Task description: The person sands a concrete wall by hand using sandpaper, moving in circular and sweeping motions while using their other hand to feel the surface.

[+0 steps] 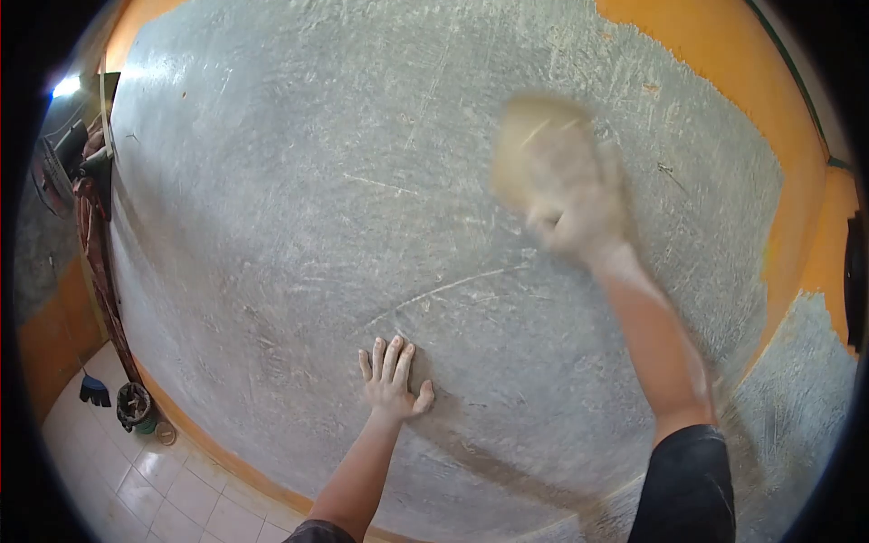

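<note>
Two dusty hands on a broad grey wall (pixel 281 217), one with a tan pad.
The left hand (pixel 391 385) is spread wide, empty, palm to the wall; higher and to its right, the right hand (pixel 584 195) grips the tan pad (pixel 516 154), which lies under its fingers and juts out past them, probably flat on the wall, though blur hides the contact. Grey covers most of the surface, yet pale scratches and rough streaks suggest an uneven finish; orange paint (pixel 724 68) remains at the edges. Farther off, a blue broom (pixel 94 391) stands near a bin (pixel 136 412).
</note>
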Demonstrator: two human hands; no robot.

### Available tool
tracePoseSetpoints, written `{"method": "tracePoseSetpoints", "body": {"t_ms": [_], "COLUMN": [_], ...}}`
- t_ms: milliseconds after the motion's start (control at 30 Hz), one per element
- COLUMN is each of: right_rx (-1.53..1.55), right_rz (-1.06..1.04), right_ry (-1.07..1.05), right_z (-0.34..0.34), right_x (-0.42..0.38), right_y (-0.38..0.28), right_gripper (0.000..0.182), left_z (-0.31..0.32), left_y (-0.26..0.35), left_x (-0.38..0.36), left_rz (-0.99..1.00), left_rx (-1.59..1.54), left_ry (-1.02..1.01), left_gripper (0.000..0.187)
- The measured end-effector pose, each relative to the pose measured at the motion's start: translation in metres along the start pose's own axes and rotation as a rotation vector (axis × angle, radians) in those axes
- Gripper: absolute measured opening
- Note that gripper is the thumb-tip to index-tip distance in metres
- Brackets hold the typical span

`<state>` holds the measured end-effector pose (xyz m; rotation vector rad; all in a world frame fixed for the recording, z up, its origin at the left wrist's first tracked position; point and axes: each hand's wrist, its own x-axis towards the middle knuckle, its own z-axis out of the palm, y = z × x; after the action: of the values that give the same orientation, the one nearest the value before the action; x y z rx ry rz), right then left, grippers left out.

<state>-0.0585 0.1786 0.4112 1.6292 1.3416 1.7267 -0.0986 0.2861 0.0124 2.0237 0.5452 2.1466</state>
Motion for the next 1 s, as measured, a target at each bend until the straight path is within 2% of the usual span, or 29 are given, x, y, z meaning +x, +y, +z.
{"method": "tracePoseSetpoints", "body": {"t_ms": [33, 133, 167, 267, 300, 367, 467, 567, 667, 700, 800, 833, 900, 1000], "right_rx": [0.007, -0.012, 0.135, 0.12, 0.12, -0.056, -0.03, 0.043, -0.049, -0.033, 0.044, -0.031, -0.037, -0.05], "right_rz": [0.189, 0.07, -0.249, -0.691, -0.458, 0.016, 0.346, -0.261, 0.017, 0.221, 0.415, 0.37, -0.085, -0.354], "right_ry": [0.078, -0.203, -0.138, -0.395, -0.18, -0.075, 0.035, -0.162, -0.034, -0.074, 0.147, 0.03, -0.085, -0.188], "right_z": [0.002, -0.036, -0.009, -0.013, -0.009, -0.014, -0.008, -0.011, -0.019, -0.027, -0.017, -0.025, -0.022, -0.038], "right_x": [0.006, -0.003, -0.021, -0.019, -0.015, 0.008, 0.025, 0.009, 0.032, 0.045, 0.064, 0.056, 0.043, 0.05], "right_y": [0.016, -0.024, -0.034, -0.025, -0.014, 0.018, 0.028, 0.003, 0.032, 0.048, 0.054, 0.036, 0.014, 0.026], "right_gripper": [0.066, 0.068, 0.071, 0.072, 0.072, 0.073, 0.073, 0.072, 0.072, 0.076, 0.078, 0.079, 0.079, 0.079], "left_z": [-0.001, -0.001, -0.003, -0.015, -0.017, -0.022, -0.027, -0.031, -0.035, -0.041, -0.043, -0.044, -0.043, -0.044], "left_y": [0.003, 0.008, 0.009, 0.011, 0.01, 0.011, 0.015, 0.022, 0.018, 0.018, 0.012, 0.012, 0.008, 0.006], "left_x": [0.0, 0.006, 0.012, 0.034, 0.047, 0.075, 0.124, 0.175, 0.21, 0.217, 0.222, 0.221, 0.22, 0.219], "left_rz": [-0.011, -0.059, -0.062, -0.063, -0.043, -0.019, 0.016, 0.03, 0.038, 0.027, 0.064, 0.062, 0.08, 0.087], "left_rx": [0.001, 0.037, 0.049, 0.08, 0.07, 0.069, 0.084, 0.076, 0.127, 0.097, 0.071, 0.055, 0.054, 0.054], "left_ry": [-0.01, -0.037, -0.072, -0.137, -0.147, -0.171, -0.166, -0.121, -0.126, -0.144, -0.127, -0.129, -0.117, -0.114], "left_gripper": [0.068, 0.072, 0.073, 0.078, 0.079, 0.082, 0.084, 0.087, 0.088, 0.087, 0.087, 0.086, 0.087, 0.085]}}
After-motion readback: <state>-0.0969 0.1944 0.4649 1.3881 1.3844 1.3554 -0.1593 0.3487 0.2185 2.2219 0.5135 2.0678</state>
